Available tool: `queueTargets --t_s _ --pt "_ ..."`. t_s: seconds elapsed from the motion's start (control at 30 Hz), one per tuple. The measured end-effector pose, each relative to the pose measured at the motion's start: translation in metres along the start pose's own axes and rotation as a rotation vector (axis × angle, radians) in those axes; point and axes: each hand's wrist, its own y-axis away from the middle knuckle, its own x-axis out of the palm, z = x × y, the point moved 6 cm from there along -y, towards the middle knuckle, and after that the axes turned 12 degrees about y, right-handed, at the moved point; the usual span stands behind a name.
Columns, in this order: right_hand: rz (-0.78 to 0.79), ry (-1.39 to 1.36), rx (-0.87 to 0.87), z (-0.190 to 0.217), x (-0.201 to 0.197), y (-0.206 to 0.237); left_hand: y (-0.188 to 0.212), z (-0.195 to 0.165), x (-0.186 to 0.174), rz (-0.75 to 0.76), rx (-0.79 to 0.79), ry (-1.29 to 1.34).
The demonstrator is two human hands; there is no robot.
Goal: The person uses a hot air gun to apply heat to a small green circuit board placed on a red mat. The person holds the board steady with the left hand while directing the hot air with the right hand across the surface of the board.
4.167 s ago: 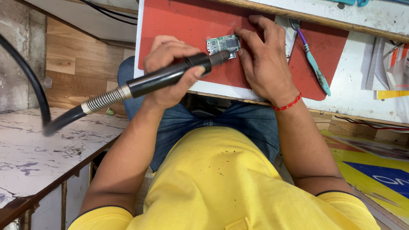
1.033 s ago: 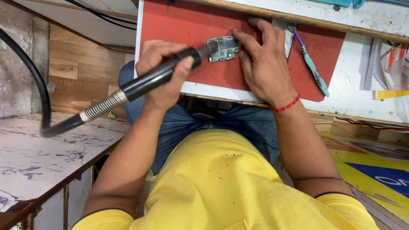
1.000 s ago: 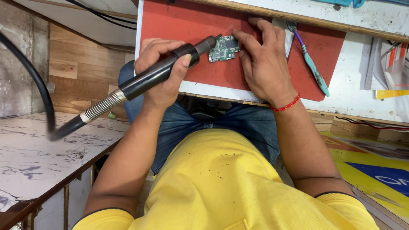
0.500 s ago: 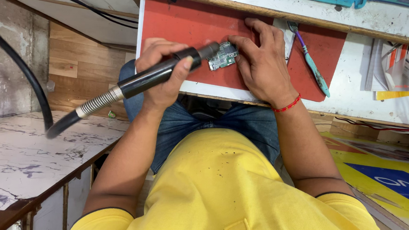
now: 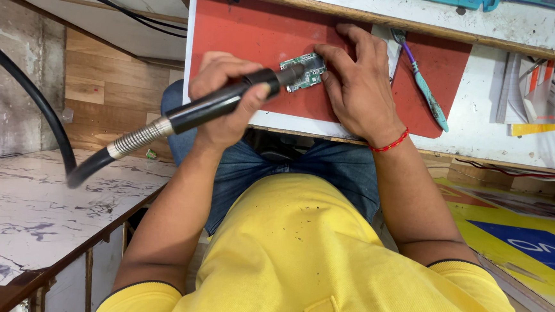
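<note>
Your left hand [image 5: 226, 101] is wrapped around the black handpiece [image 5: 229, 101] of a hot-air tool, thumb on top, nozzle tip [image 5: 293, 75] angled down onto the left edge of the small green circuit board [image 5: 304, 71]. That pencil-like grip probably steadies the tip. The handpiece's metal spring collar [image 5: 136, 138] and black hose [image 5: 31, 96] trail off to your left, clear of the work.

Your right hand [image 5: 359, 84] lies flat on the red mat [image 5: 259, 39], fingertips pressing the board's right side, apparently to stop it sliding under the nozzle. So one hand is clamped on the tool and the other pins the board; they are close but do not touch.

The board sits near the middle of the mat, on the white bench [image 5: 485, 117]. A teal brush with a purple neck [image 5: 423, 88] lies just right of your right hand.

Against half a second ago: nozzle and board stand much as they were. Four seconds back, the tip sat lower on the board.
</note>
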Motion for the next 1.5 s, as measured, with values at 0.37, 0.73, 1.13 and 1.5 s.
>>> queueTargets --t_s 0.37,0.73,1.13,1.5 --pt "0.003 -0.018 -0.010 0.000 0.000 0.000 -0.001 -0.005 -0.002 -0.039 0.001 -0.057" --pt "0.000 -0.016 0.012 -0.002 0.001 0.001 -0.002 -0.008 0.000 0.014 0.012 -0.010" --pt "-0.004 -0.014 -0.003 -0.001 0.000 0.000 -0.001 -0.002 -0.002 -0.083 0.020 -0.050" --pt "0.003 -0.018 0.005 -0.002 0.001 0.001 -0.001 -0.009 0.004 0.019 0.066 -0.020"
